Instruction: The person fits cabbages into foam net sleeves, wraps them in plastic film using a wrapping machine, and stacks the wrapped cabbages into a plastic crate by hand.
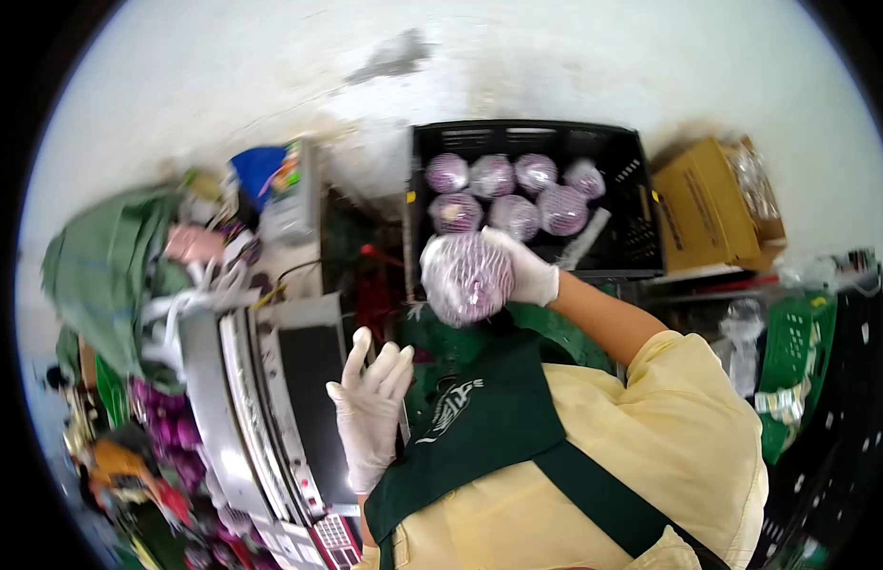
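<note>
My right hand point(525, 271), in a white glove, grips a round purple item wrapped in clear film and netting point(467, 278). It is held in front of the near edge of a black crate point(537, 127). Inside that crate lie several similar wrapped purple items point(515, 218) in two rows. My left hand point(370, 408), gloved too, is raised with its fingers apart and nothing in it, beside a flat machine with a dark top point(318, 380).
A cardboard box point(703, 209) stands right of the crate. At the far right is a green basket point(793, 351). Green cloth point(118, 266) and a white container point(289, 214) are on the left. Purple items point(171, 427) lie at the lower left.
</note>
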Demonstrator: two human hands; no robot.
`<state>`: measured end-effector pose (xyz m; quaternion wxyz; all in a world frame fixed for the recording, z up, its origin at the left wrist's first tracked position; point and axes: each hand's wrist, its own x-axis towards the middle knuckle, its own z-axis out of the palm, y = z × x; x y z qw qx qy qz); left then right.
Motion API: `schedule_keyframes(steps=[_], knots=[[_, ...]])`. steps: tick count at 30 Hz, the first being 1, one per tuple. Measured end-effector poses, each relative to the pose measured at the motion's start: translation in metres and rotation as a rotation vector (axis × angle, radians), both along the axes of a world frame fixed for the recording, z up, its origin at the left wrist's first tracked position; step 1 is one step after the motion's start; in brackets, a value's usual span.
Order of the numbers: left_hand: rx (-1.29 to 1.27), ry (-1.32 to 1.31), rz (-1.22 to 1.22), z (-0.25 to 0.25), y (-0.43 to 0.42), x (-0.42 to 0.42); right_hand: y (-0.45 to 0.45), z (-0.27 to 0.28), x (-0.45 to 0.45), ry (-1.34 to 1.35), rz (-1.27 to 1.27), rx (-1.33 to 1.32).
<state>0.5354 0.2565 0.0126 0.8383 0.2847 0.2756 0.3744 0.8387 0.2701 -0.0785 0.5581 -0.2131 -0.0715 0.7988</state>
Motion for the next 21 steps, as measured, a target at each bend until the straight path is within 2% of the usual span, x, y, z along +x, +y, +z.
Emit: schedule_keyframes(steps=[2, 4, 6, 8, 9, 12, 14, 15, 16, 17, 19, 20, 21], knots=[[-0.069, 0.162, 0.024, -0.015, 0.011, 0.021, -0.015, -0.011, 0.068, -0.02, -0.18, -0.127], [-0.091, 0.188, -0.005, -0.026, 0.011, 0.029, -0.043, -0.025, 0.125, -0.077, -0.324, -0.292], [-0.223, 0.241, 0.04, -0.04, 0.016, 0.037, -0.071, -0.056, 0.176, -0.416, -0.413, -0.181], [-0.285, 0.269, 0.057, -0.041, 0.021, 0.05, -0.095, -0.093, 0.22, 0.026, -0.466, -0.395], [-0.317, 0.293, 0.104, -0.042, 0.021, 0.057, -0.098, -0.102, 0.23, 0.002, -0.562, -0.519], [-0.348, 0.327, 0.152, -0.043, 0.02, 0.073, -0.111, -0.173, 0.268, 0.061, -0.622, -0.542], [-0.385, 0.29, 0.076, -0.045, 0.018, 0.076, -0.096, -0.207, 0.278, -0.094, -0.966, -0.825], [-0.426, 0.31, 0.116, -0.045, 0.018, 0.08, -0.09, -0.221, 0.284, -0.044, -0.977, -0.667], [-0.439, 0.32, 0.12, -0.039, 0.017, 0.085, -0.083, -0.233, 0.286, -0.147, -0.958, -0.474], [-0.453, 0.318, 0.124, -0.042, 0.015, 0.085, -0.091, -0.238, 0.285, -0.686, -0.858, -0.25], [-0.471, 0.34, 0.16, -0.033, 0.017, 0.086, -0.083, -0.223, 0.303, -0.447, -0.66, -0.44], [-0.492, 0.37, 0.184, -0.022, 0.016, 0.087, -0.077, -0.255, 0.323, -0.499, -0.58, -0.525], [-0.444, 0.289, 0.202, -0.024, 0.007, 0.077, -0.073, -0.289, 0.344, -0.546, -0.493, -0.605]])
